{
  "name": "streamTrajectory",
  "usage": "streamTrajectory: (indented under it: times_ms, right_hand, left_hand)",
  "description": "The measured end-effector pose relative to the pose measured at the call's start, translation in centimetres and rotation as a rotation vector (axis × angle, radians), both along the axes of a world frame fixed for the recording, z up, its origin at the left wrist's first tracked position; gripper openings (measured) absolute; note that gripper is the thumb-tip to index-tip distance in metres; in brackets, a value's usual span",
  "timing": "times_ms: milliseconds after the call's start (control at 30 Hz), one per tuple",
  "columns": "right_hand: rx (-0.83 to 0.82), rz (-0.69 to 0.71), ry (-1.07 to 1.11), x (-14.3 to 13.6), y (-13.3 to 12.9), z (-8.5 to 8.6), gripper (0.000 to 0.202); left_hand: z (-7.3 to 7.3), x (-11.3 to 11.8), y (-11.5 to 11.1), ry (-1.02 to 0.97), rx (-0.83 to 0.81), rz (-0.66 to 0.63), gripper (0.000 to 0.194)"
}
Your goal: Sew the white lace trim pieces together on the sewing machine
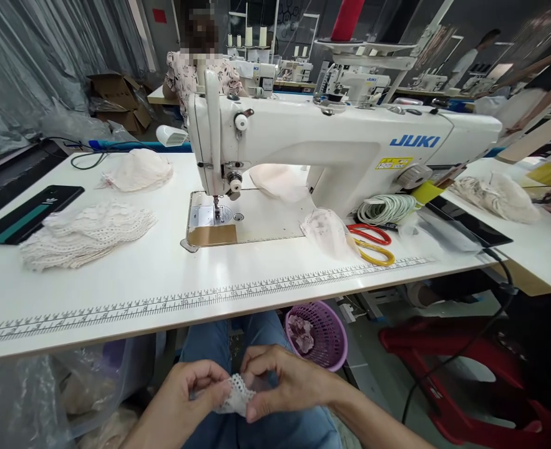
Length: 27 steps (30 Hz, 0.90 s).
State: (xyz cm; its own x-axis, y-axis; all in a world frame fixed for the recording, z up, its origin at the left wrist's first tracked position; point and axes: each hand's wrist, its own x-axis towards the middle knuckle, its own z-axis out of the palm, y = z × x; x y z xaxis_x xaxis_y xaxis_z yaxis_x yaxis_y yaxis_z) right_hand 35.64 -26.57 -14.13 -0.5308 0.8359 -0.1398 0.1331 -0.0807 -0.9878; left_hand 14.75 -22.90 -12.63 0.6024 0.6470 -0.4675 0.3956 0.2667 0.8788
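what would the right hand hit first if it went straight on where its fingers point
Past the white lace piece it holds, the right hand would probably meet the left hand first, which holds the same piece from the other side; exact depth is hard to judge here.

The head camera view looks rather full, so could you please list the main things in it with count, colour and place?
sewing machine: one nearby, white, mid-table; several more behind
table: one nearby, white, under the machine
ruler: one, black marks, along the table's front edge
lace stack: one, cream, table's left
fabric pieces: three, pale, around the machine
scissors: count unclear, red and yellow handles, table's right
cord coil: one, pale green, behind the scissors
basket: one, purple, below the table
co-workers: at least two, pale tops, background
lace piece: one, white, between the hands
left hand: one, bare, pinching the lace
right hand: one, bare, pinching the lace
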Motion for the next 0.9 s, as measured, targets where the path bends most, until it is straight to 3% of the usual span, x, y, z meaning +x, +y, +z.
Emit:
streamTrajectory:
  times_ms: [200, 400, 733, 833, 900]
  right_hand:
    - [-0.176, -0.051, 0.002, -0.6, 0.3, 0.4, 0.041]
    - [-0.111, -0.083, -0.046, 0.1, 0.1, 0.6, 0.038]
    - [-0.072, -0.144, -0.094, -0.5, 0.0, 1.3, 0.042]
    - [-0.030, -0.239, -0.161, -0.9, -0.5, 1.9, 0.040]
    - [0.027, -0.317, -0.215, -1.5, -0.2, 2.8, 0.036]
  left_hand:
    - [0.1, -0.3, 0.3, -0.007, 0.040, 0.000, 0.027]
    - [0.2, -0.2, 0.1, 0.060, 0.096, -0.071, 0.021]
    - [-1.8, -0.4, -0.4, -0.063, 0.049, 0.046, 0.035]
    - [-0.4, -0.9, 0.0, -0.062, 0.069, 0.090, 0.040]
    - [1.9, -1.3, 1.3, -0.032, 0.121, 0.088, 0.040]
